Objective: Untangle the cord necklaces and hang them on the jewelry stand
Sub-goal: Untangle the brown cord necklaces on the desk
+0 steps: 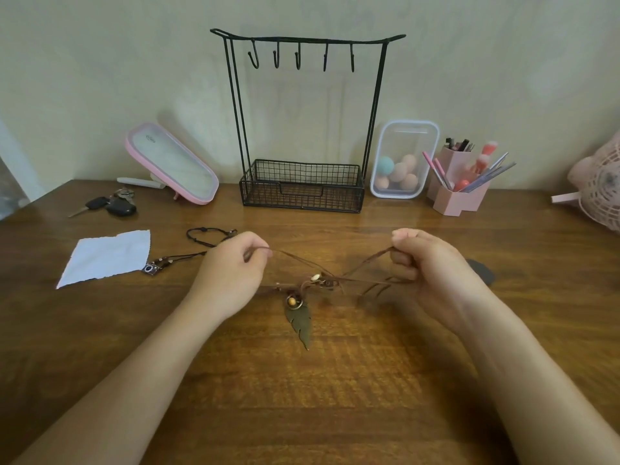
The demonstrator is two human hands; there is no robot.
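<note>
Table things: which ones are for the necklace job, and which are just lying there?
For the job: brown leaf necklace, held by left hand and right hand; dark cord necklace; jewelry stand.
Just lying about: keys, mirror, cloth, sponge box, brush holder.

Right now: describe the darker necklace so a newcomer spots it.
Start at the black wire jewelry stand on the table. Forward and left lies a white cloth; the dark necklace lies along its right edge. Black cord, square pendant, unlike the held brown leaf necklace.
</note>
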